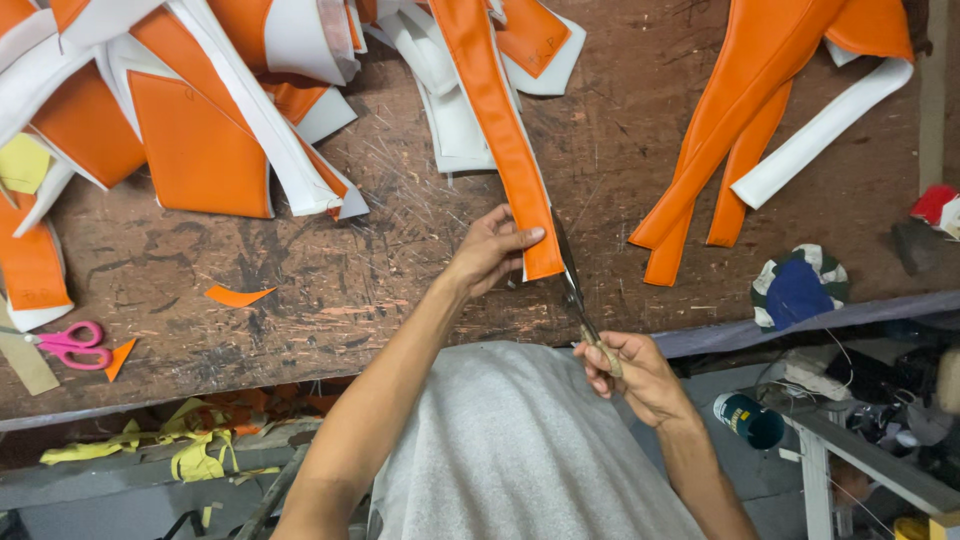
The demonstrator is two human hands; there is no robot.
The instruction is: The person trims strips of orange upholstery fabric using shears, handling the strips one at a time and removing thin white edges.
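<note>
While the worn brown bench [400, 250] was viewed from above, the following was recorded.

Left hand [490, 250]: laid on the lower end of a long orange strip [500, 120], fingers extended and together, thumb pressed along the strip near its cut end; the strip was pinned flat to the bench rather than gripped.

Right hand [635, 375]: closed around the handles of dark scissors [572, 285]; blades were set just beside the strip's right edge. How far the blades stood apart could not be told.

Orange strip: run from the top edge down to mid-bench, white backing shown along its right side.

Other stock: orange-and-white cut pieces [200, 110] heaped at upper left; a second bundle of orange strips [740, 130] at upper right, well apart.

Small items: pink scissors [72, 345] at the left edge; an orange offcut [238, 295] near them; a blue, white and green cloth pad [798, 288] at right.

Surface: scored and scratched wood.

Below the bench: yellow scraps [190, 455] on a lower ledge.
</note>
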